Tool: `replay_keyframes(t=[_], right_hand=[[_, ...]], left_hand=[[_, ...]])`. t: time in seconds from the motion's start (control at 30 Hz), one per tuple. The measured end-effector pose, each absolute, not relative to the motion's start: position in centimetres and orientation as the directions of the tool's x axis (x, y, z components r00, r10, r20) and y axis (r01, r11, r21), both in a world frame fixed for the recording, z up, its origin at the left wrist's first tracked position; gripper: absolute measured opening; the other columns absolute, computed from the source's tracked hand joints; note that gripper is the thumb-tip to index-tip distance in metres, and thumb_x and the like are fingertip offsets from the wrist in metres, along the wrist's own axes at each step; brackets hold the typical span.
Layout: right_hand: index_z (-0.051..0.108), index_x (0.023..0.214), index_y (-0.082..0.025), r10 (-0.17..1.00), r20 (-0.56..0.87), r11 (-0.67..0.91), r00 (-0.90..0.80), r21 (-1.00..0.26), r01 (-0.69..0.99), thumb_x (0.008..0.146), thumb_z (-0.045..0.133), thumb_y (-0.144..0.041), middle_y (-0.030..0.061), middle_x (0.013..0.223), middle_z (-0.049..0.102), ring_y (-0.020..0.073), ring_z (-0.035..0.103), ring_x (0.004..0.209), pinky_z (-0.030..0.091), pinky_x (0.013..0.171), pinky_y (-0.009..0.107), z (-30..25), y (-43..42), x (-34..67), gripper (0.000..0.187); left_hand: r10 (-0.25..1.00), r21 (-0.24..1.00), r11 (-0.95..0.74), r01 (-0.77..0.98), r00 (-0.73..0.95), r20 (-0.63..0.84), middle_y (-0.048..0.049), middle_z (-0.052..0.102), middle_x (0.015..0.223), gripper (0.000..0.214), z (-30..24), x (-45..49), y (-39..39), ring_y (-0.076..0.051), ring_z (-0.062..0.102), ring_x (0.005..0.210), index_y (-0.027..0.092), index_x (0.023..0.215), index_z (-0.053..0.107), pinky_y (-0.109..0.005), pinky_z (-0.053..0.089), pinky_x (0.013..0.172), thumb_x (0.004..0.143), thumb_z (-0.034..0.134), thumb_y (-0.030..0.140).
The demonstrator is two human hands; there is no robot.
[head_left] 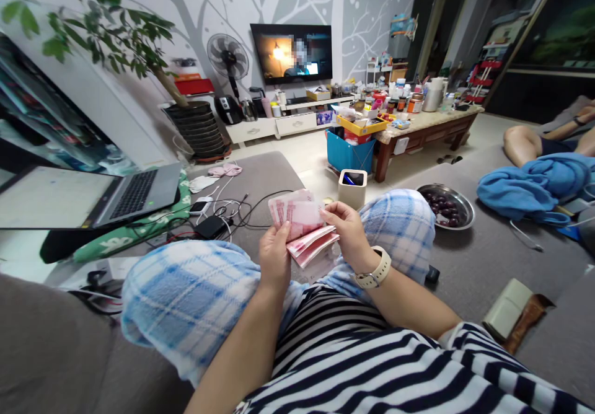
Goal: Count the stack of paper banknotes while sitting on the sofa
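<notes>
Broadly, a grey sofa (465, 262) fills the near part of the scene, with a low table (430, 130) at the far right crowded with jars and bottles. Far left, a ribbed black pot (198, 132) holds a leafy plant. Beside the table's left end is a blue bin (346, 154) with something red showing in its mouth; a yellow tray (360, 129) sits above it, piled with small items too jumbled to name. On the sofa to the right, just past the knee, a steel bowl (465, 206) holds a cluster of dark round fruit (446, 211). Straight ahead stands a cream container (352, 198); its dark top shows a blue streak, though whether that lies inside I cannot tell.

Between the knees, both hands are closed on red banknotes (297, 212). The left hand (275, 254) clamps the left side, thumb on top; the right hand (348, 225) has thumb and forefinger drawn together at the upper right edge. Lower down, part of the bundle fans out in a fold. For clean handling, I'd keep the left thumb firm, pinch lightly on the right, and separate single notes by their edges, since thin paper probably clings.
</notes>
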State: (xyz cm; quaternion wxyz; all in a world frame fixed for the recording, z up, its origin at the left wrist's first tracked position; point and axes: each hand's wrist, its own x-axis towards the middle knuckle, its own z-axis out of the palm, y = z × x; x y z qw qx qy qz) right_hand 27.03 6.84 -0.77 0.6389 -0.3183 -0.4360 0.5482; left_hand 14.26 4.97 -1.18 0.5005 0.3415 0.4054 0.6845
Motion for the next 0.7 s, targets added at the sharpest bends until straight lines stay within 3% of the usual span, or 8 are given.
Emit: replay_keyframes(t=[0.17, 0.27, 0.4, 0.7], right_hand=[[0.057, 0.069, -0.018, 0.982, 0.189, 0.173, 0.006, -0.887, -0.428, 0.067, 0.070, -0.034, -0.0044, 0.065, 0.051, 0.0093, 0.041, 0.058, 0.032, 0.057, 0.024, -0.7, 6.8, 27.0, 0.021], [0.056, 0.068, -0.018, 0.985, 0.173, 0.158, 0.003, -0.889, -0.430, 0.066, 0.070, -0.034, -0.0049, 0.062, 0.050, 0.0091, 0.039, 0.056, 0.030, 0.055, 0.024, -0.6, 6.7, 27.0, 0.021], [0.055, 0.066, -0.018, 0.988, 0.155, 0.133, -0.013, -0.886, -0.444, 0.065, 0.070, -0.032, -0.0054, 0.059, 0.048, 0.0087, 0.037, 0.054, 0.028, 0.053, 0.024, -0.5, 6.7, 26.9, 0.021], [0.055, 0.065, -0.018, 0.987, 0.158, 0.141, -0.004, -0.890, -0.434, 0.065, 0.069, -0.032, -0.0053, 0.059, 0.048, 0.0091, 0.038, 0.055, 0.028, 0.054, 0.025, -0.4, 6.8, 26.9, 0.020]], left_hand=[[0.926, 0.938, -0.177, -0.298, -0.374, 0.055, -0.0063, 0.066, 0.066, 0.019, 0.1, 14.4, 4.5, -0.025, 0.066, 0.080, 0.018, 0.065, 0.063, -0.034, 0.052, 0.072, 0.069, 0.065, 0.037], [0.890, 0.961, -0.176, -0.213, -0.451, 0.063, -0.0053, 0.065, 0.065, 0.019, 1.0, 14.5, 4.0, -0.022, 0.063, 0.073, 0.018, 0.061, 0.062, -0.031, 0.051, 0.068, 0.071, 0.062, 0.034], [0.876, 0.972, -0.171, -0.161, -0.477, 0.075, -0.0028, 0.062, 0.065, 0.019, 1.3, 14.5, 3.7, -0.018, 0.058, 0.066, 0.018, 0.059, 0.061, -0.028, 0.049, 0.067, 0.074, 0.059, 0.030], [0.881, 0.973, -0.168, -0.157, -0.468, 0.077, -0.0042, 0.064, 0.071, 0.011, 1.4, 14.3, 3.5, -0.019, 0.059, 0.072, 0.017, 0.063, 0.065, -0.028, 0.047, 0.071, 0.071, 0.058, 0.013]])
